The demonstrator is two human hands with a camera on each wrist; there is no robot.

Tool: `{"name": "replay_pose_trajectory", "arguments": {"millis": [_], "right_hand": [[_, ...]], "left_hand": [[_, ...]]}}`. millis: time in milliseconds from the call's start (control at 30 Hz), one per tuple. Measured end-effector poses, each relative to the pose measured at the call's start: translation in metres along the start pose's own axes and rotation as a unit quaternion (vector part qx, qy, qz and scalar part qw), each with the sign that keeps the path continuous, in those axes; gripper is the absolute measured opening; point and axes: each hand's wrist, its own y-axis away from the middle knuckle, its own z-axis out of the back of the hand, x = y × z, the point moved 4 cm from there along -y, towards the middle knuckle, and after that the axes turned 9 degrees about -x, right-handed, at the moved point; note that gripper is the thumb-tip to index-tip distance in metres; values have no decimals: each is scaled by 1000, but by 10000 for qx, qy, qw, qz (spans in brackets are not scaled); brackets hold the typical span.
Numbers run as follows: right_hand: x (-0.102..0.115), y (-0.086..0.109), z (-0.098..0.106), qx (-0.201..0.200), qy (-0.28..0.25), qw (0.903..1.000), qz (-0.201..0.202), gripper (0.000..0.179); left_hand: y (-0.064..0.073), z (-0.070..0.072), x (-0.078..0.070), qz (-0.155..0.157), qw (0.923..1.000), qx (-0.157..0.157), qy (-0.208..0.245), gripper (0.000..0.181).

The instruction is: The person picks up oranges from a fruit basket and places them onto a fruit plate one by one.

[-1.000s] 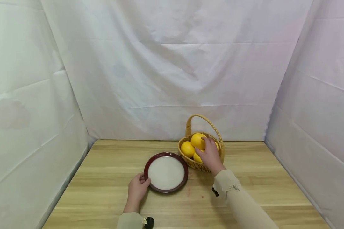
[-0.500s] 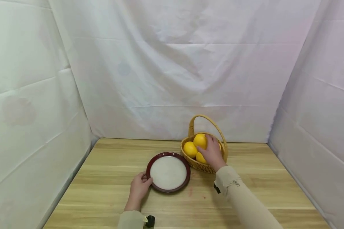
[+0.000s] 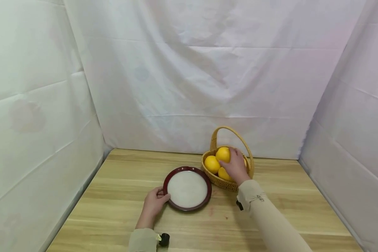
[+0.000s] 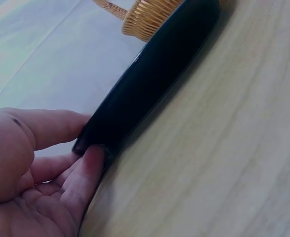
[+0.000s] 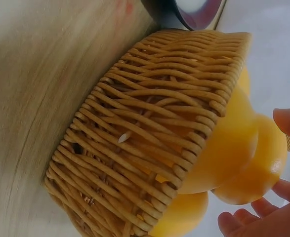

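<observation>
My left hand [image 3: 154, 202] pinches the near-left rim of a round plate [image 3: 208, 196] with a dark red border and whitish centre. In the left wrist view the plate [image 4: 149, 74] shows its dark side, with the thumb and fingers at its edge. My right hand [image 3: 235, 165] reaches into a woven basket [image 3: 222, 182] holding several oranges. Its thumb and fingers curl about the top orange [image 3: 223, 154], which rests on the others. In the right wrist view, the thumb and fingers [image 5: 288, 190] lie on opposite sides of that orange [image 5: 256, 177].
The basket's tall arched handle [image 3: 230, 128] rises behind the right hand. Plate and basket stand close together on a wooden table [image 3: 129, 175]. White cloth [image 3: 182, 87] hangs behind and on both sides.
The head view has shifted slightly, so everything sits a little further right. My right hand has settled further round the top orange. The left hand keeps its hold on the plate.
</observation>
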Motion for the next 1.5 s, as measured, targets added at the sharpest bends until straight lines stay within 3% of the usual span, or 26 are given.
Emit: {"name": "replay_pose_trajectory", "arguments": {"millis": [400, 667, 1500], "right_hand": [[-4, -4, 3, 254, -99, 9994, -197, 85], [-12, -8, 4, 125, 151, 9998, -48, 84], [-22, -1, 11, 50, 6, 9999, -147, 86]], "left_hand": [[2, 1, -3, 110, 9997, 1, 228, 49], [4, -1, -3, 156, 9988, 126, 457, 46], [7, -6, -4, 206, 9985, 234, 446, 45]]}}
